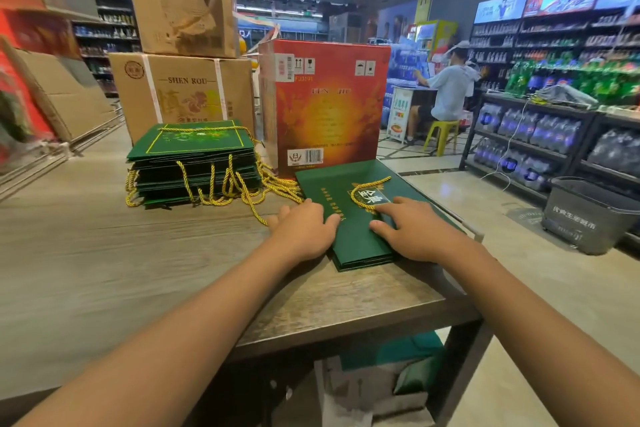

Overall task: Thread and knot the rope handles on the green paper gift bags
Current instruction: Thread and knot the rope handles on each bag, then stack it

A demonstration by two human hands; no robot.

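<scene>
Gift bags (349, 218): dark green, gold lettering; stacked bags (197, 156) had gold borders. Rope handles (239, 184): twisted gold. Table (104, 253): grey-brown woodgrain. Carton (325, 104): red-orange glow. Stool (441, 135): lime

We see a wooden tabletop (104, 253) spreading out beneath and to the left of the hands. Beyond the hands stands an upright red carton (325, 104) with a barcode label low on its face. Left of it sit two stacked brown cardboard boxes (183, 45), the lower one printed "SHEN ROU". Far beyond the right hand a person in a pale shirt (446, 87) sits on a yellow-green stool (441, 135). To the right of the hands, shelves of bottled drinks (526, 135) line the aisle, and a grey shopping basket (588, 215) rests on the floor before them.
</scene>
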